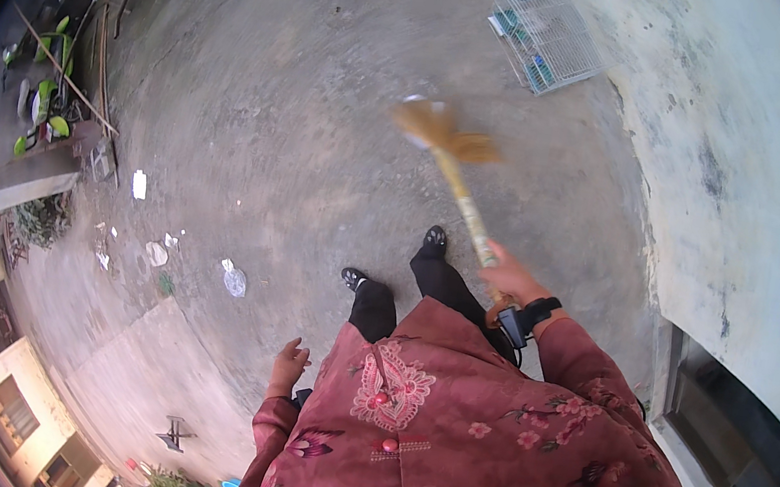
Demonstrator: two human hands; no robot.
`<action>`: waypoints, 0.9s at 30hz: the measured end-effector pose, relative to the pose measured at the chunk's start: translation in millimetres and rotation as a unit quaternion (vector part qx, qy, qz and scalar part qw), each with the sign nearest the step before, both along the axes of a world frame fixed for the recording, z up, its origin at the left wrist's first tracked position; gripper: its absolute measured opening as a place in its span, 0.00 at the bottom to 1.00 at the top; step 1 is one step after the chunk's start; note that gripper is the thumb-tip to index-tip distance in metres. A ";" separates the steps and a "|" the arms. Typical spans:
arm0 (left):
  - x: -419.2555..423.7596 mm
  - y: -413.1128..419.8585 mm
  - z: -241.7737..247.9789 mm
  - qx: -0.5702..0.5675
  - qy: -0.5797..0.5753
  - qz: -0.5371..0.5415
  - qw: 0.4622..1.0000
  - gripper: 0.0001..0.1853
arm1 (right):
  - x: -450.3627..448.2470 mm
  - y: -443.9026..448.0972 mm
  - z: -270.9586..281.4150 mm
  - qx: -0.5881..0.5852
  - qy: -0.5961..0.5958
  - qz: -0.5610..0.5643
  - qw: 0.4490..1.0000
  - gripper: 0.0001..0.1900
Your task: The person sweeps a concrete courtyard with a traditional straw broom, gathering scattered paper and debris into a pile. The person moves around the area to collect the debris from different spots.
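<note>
My right hand (pixel 510 275) is closed around the handle of a straw broom (pixel 470 214), with a black device strapped at the wrist. The bristle head, blurred by motion, is out in front of my feet on or just above the concrete floor (pixel 282 152). Something white shows at the bristles, too blurred to tell. My left hand (pixel 291 365) hangs by my side with fingers apart, holding nothing. Left of my feet lie a clear plastic bag (pixel 233 279), a white piece of litter (pixel 139 184) and several smaller scraps (pixel 156 254).
A white wire cage (pixel 549 37) stands ahead near the stained wall (pixel 723 142). At the far left are wooden poles (pixel 68 71), a green and black motorbike (pixel 50 87) and a leafy plant (pixel 42 219). A small dark stool-like object (pixel 175 434) is at the lower left.
</note>
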State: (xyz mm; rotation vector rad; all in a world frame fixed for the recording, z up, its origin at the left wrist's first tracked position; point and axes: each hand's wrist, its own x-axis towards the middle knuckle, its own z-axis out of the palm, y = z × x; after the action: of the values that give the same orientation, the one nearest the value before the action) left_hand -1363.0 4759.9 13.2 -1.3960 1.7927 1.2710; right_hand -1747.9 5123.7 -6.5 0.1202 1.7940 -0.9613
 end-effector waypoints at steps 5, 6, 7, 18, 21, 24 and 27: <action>24.1 -6.5 1.2 -0.024 0.029 -0.011 0.999 0.26 | 10.8 -85.5 35.7 -0.178 -0.182 -0.070 0.965 0.38; 28.3 -11.9 3.2 -0.044 0.044 -0.022 0.998 0.26 | 14.1 -98.5 39.6 -0.185 -0.190 -0.072 0.961 0.37; 33.9 -17.1 5.5 -0.055 0.038 -0.025 0.997 0.26 | 17.8 -105.7 44.0 -0.200 -0.193 -0.077 0.957 0.37; 159.6 -56.1 -6.3 0.006 -0.018 0.134 0.991 0.26 | 73.2 20.2 104.6 0.024 -0.024 -0.176 0.984 0.33; 192.0 -61.7 -14.2 0.041 -0.031 0.139 0.989 0.26 | 109.6 63.7 102.0 0.076 -0.017 -0.313 0.946 0.34; 209.9 -72.2 -21.9 0.053 -0.033 0.129 0.990 0.26 | 118.2 90.0 79.2 0.055 -0.017 -0.336 0.940 0.21; 216.7 -93.6 -28.6 0.048 -0.023 0.115 0.992 0.26 | 119.5 92.8 45.4 0.048 -0.051 -0.357 0.932 0.11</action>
State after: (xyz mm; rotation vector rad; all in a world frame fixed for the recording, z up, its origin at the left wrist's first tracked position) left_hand -1146.3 4666.3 -15.4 -1.5987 1.5537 1.4085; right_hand -1628.4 5216.5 38.9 0.9189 1.7192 -1.3333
